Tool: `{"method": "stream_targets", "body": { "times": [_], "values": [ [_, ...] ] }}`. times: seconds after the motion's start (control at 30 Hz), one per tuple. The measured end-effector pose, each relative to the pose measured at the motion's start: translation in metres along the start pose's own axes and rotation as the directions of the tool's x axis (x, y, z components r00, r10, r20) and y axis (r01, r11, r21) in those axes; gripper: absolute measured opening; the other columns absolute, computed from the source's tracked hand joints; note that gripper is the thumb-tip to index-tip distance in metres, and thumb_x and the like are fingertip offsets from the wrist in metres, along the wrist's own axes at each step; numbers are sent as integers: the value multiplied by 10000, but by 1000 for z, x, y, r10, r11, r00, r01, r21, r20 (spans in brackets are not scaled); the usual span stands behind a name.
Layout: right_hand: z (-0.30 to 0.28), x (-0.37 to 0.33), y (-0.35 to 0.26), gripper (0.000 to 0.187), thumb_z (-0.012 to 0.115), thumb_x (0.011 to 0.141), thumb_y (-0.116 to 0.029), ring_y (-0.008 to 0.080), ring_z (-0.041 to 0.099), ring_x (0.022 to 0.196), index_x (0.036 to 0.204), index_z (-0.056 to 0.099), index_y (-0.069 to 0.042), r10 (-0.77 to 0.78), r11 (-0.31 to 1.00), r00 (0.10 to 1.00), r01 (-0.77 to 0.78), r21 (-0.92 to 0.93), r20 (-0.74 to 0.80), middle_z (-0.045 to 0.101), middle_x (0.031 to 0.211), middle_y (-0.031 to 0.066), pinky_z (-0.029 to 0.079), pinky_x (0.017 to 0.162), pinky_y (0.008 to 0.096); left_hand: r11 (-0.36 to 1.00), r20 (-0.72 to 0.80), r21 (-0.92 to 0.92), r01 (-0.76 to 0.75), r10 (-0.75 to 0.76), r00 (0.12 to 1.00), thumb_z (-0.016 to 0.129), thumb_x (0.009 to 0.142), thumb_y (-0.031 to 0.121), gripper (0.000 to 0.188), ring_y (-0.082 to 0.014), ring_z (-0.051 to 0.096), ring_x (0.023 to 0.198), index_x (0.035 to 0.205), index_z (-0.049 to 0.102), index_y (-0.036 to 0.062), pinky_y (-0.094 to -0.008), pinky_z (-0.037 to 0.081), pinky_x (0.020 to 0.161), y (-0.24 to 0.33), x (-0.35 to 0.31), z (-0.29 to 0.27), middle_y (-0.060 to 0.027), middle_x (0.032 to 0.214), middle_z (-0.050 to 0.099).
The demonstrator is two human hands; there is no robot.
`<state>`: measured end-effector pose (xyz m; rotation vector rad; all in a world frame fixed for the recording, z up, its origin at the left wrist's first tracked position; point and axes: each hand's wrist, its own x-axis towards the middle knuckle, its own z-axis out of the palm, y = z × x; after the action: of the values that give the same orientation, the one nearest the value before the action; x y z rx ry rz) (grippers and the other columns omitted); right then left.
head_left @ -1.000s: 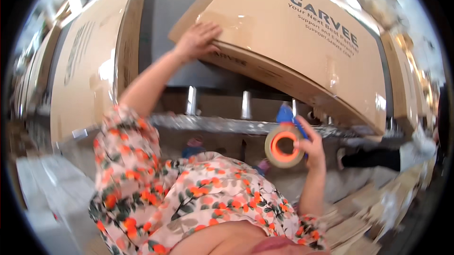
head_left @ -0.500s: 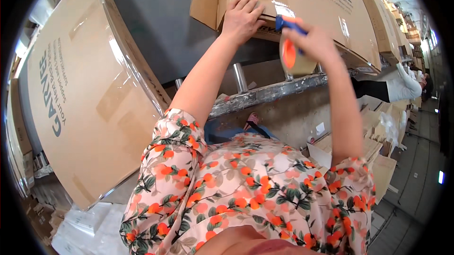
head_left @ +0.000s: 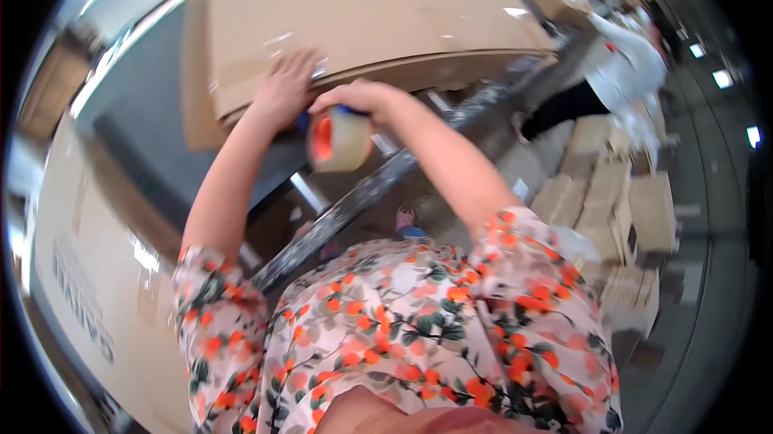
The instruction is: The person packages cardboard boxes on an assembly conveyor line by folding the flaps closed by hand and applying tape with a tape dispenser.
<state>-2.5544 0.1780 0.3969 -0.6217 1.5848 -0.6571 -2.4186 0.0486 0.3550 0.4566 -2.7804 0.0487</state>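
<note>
1. The left hand (head_left: 283, 89) lay flat, fingers spread, on the lower front edge of a big cardboard box (head_left: 370, 23). It pinched nothing; it only pressed on the cardboard.
2. The right hand (head_left: 358, 100) was just beside the left one, and its grip was closed around the blue handle of a tape dispenser (head_left: 336, 138). The roll of tape with its orange core hung under this hand, close below the box edge.
3. A strip of clear shiny tape (head_left: 282, 41) was on the box face, just above the left hand.
4. The box rested on a metal shelf rail (head_left: 378, 184), which ran slanting under both forearms.
5. A second large cardboard box (head_left: 88, 273) stood at the left, well apart from the hands.
6. At the right, lower down, several smaller cardboard boxes (head_left: 620, 208) were stacked on the floor (head_left: 708, 176).
7. Another person in a white top (head_left: 628, 64) stood at the upper right, far from the hands.
8. The person's floral sleeves (head_left: 523, 273) covered much of the lower view, so what lay under the shelf was mostly hidden.
</note>
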Motion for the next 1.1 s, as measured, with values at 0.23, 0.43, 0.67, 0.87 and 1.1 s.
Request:
{"method": "stream_targets", "body": {
  "times": [0.23,0.43,0.67,0.87,1.1],
  "values": [
    [-106,-73,113,653,740,656,-140,181,577,1087,1270,570,5,-392,857,919,343,384,53,607,1196,116,433,970,317,907,-240,254,335,-276,931,732,737,228,806,-328,328,1369,1416,342,35,-470,235,1129,64,-21,53,-166,1439,392],
    [-204,-133,108,909,738,596,-122,184,550,1147,1424,385,-1,-665,745,747,662,83,15,539,1288,160,418,999,308,243,82,-872,424,-783,617,584,932,307,347,-243,621,977,983,701,-16,-348,450,901,195,14,20,-139,968,688],
    [-221,-136,98,802,689,523,-111,306,616,779,1310,539,-120,-828,208,481,741,-638,289,564,931,133,520,703,357,-621,624,-749,233,-541,564,487,942,533,591,-103,555,757,940,722,-10,-267,448,748,256,50,-16,-45,828,675],
    [-193,-133,78,784,733,537,-132,313,609,775,1298,553,-182,-827,-56,336,748,-661,451,547,938,140,526,663,395,-487,500,-861,148,-755,424,714,856,210,197,-38,518,608,813,723,18,-202,408,569,258,35,-11,12,680,635],
    [-175,-145,57,746,751,606,-144,322,592,868,1315,548,-252,-739,-276,364,604,-748,566,521,966,149,519,705,410,550,-469,-737,394,-835,288,744,783,145,160,-202,569,550,680,694,32,-308,445,538,189,-27,1,-92,736,660]
  ]
}}
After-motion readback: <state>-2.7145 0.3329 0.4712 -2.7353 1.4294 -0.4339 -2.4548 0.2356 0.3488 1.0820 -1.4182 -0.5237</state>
